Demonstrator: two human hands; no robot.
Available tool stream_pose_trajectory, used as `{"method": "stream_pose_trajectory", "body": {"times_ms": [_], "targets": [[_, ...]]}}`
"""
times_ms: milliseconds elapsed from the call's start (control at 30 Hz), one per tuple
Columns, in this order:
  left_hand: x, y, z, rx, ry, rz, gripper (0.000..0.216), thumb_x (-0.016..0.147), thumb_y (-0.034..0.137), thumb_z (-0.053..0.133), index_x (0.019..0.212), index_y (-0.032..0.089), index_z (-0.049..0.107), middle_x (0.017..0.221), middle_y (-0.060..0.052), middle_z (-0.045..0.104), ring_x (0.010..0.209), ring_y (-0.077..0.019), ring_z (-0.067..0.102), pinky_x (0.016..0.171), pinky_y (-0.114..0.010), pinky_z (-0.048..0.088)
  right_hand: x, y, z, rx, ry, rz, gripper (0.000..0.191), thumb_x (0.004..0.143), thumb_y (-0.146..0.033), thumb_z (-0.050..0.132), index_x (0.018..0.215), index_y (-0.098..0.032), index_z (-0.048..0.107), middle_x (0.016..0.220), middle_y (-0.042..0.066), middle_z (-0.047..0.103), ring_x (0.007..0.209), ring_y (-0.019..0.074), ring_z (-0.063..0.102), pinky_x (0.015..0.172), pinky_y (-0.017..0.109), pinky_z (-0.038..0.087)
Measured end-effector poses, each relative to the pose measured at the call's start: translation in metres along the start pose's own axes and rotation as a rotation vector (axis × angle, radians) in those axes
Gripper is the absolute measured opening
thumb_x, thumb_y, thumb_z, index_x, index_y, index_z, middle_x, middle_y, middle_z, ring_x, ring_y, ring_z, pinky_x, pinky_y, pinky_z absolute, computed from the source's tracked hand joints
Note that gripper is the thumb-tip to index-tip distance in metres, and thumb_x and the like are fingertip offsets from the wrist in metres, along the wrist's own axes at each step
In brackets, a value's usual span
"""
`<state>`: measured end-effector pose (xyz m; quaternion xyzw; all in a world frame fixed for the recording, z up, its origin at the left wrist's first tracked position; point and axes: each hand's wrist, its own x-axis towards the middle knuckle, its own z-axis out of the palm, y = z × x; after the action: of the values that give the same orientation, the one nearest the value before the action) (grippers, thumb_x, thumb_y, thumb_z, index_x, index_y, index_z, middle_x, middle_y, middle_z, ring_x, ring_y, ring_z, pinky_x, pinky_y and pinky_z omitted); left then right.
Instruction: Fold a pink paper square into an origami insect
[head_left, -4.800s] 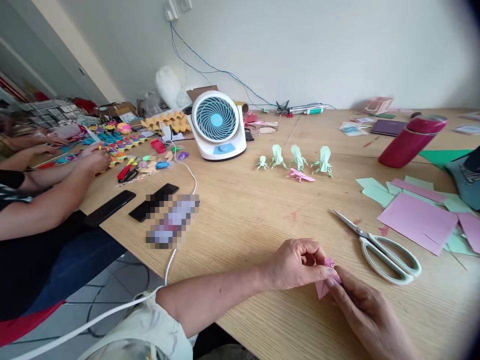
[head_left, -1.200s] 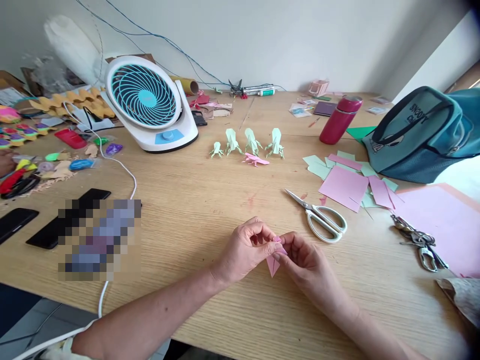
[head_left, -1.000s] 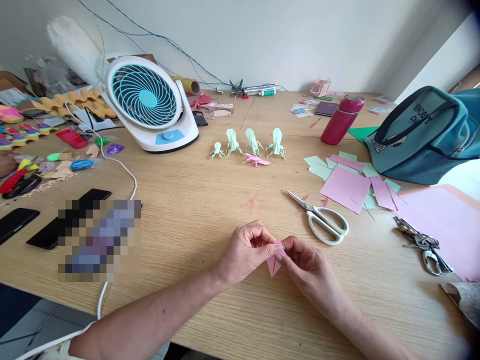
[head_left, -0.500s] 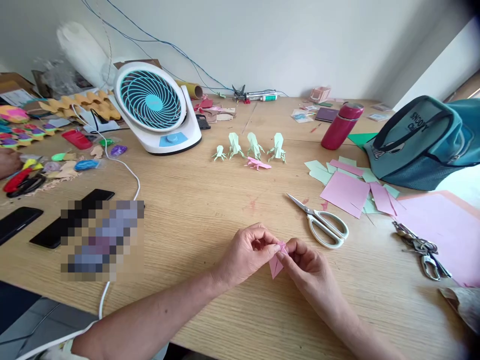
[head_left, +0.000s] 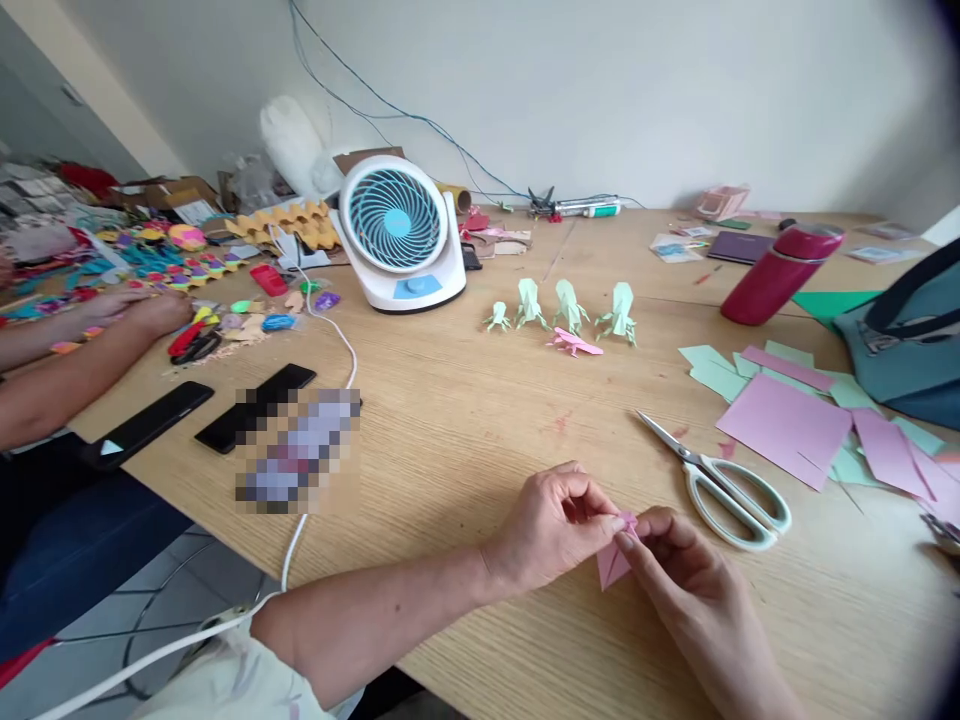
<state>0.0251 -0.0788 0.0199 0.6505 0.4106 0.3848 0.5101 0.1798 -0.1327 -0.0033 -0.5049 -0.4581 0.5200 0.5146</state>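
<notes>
A small folded piece of pink paper [head_left: 613, 568] is pinched between my two hands above the table. My left hand [head_left: 551, 525] grips its upper edge between thumb and fingers. From the other side, my right hand [head_left: 686, 570] pinches the same edge, thumb in front. The paper's pointed lower end hangs free below the fingertips, while its top is partly hidden by them. White-handled scissors [head_left: 739, 500] lie just beyond my right hand, blades slightly apart. Farther back stand several pale green origami figures [head_left: 568, 305], with a pink origami figure [head_left: 575, 343] in front of them.
Pink and green paper sheets [head_left: 784, 425] lie at the right, near a red flask [head_left: 782, 275] and a blue bag [head_left: 907, 340]. A fan [head_left: 397, 225] stands at the back. Dark phones [head_left: 255, 408] and a white cable [head_left: 352, 350] lie left. Another person's arms [head_left: 97, 350] rest at far left.
The camera view has swung left, so everything sits farther right in the picture and more of the other person shows. Both hands keep their pinch on the pink paper.
</notes>
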Motion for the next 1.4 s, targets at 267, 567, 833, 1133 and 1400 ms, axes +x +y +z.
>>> {"method": "stream_pose_trajectory", "body": {"times_ms": [267,567,833,1133,1400], "targets": [[0.002,0.0,-0.001,0.026,-0.006,0.03,0.017,0.083,0.021,0.069,0.067,0.015,0.067,0.071,0.0,0.06,0.067,-0.0107,0.054,0.063,-0.022,0.042,0.0,-0.005,0.002,0.041,0.008,-0.005,0.023,0.088,-0.041,0.072,0.08,-0.022,0.062,0.069,0.0,0.062,0.063,0.0119,0.053,0.06,0.022,0.044],[0.001,-0.002,0.001,0.071,0.018,0.083,0.017,0.083,0.017,0.068,0.067,0.015,0.064,0.071,0.0,0.058,0.067,-0.0099,0.053,0.062,-0.021,0.042,0.0,-0.007,0.004,0.068,0.032,0.009,0.026,0.083,-0.043,0.076,0.079,-0.021,0.062,0.07,0.0,0.06,0.063,0.0122,0.052,0.059,0.023,0.044],[-0.001,-0.003,0.001,0.109,0.03,0.168,0.016,0.081,0.012,0.068,0.067,0.014,0.063,0.07,0.001,0.057,0.065,-0.0086,0.051,0.062,-0.02,0.042,0.001,-0.004,0.003,0.046,0.037,0.004,0.031,0.079,-0.047,0.078,0.078,-0.02,0.062,0.07,0.001,0.06,0.062,0.0134,0.053,0.057,0.024,0.047],[0.0,-0.001,0.001,0.115,0.018,0.128,0.015,0.084,0.016,0.066,0.07,0.014,0.065,0.071,0.0,0.057,0.067,-0.0098,0.052,0.062,-0.021,0.04,0.001,-0.015,0.006,0.059,0.027,-0.009,0.032,0.083,-0.049,0.074,0.078,-0.021,0.059,0.065,0.0,0.06,0.058,0.0138,0.055,0.056,0.026,0.048],[-0.001,0.0,0.001,0.132,0.002,0.139,0.014,0.085,0.015,0.063,0.072,0.015,0.063,0.073,0.0,0.058,0.07,-0.0106,0.054,0.064,-0.021,0.041,-0.002,-0.013,0.007,0.075,0.033,-0.02,0.026,0.085,-0.044,0.073,0.082,-0.021,0.061,0.068,-0.001,0.06,0.059,0.0129,0.055,0.057,0.025,0.048]]}}
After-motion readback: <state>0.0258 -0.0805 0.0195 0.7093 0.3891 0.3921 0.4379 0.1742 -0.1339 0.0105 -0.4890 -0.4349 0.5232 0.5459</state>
